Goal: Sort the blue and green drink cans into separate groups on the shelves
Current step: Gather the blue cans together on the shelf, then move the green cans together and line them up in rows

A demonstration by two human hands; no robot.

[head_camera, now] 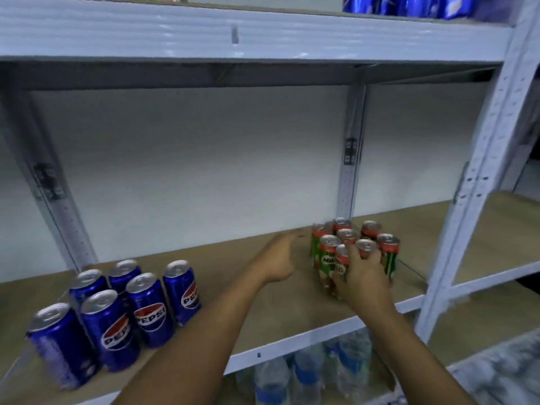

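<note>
- At lower left of the frame, the blue cans (117, 314) stand grouped on the wooden shelf (263, 311).
- Mid-frame, the left hand (277, 258) hovers, fingers straight, holding nothing.
- Right of centre, the right hand (361, 276) grips a green can (344, 264); it should settle upright, snug against the green cans (355, 247).
- Beyond: pale wall (204, 159), white shelf posts (479, 182); water bottles (309, 372) below.

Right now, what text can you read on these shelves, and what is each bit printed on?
"PEPSI": front blue aluminium drink cans, middle shelf, left.
"PE…", cut off: rearmost-right blue can.
Green-and-red drink cans: white lettering, too blurred to read.
Clear plastic water bottles below: blue labels, unreadable.
</note>
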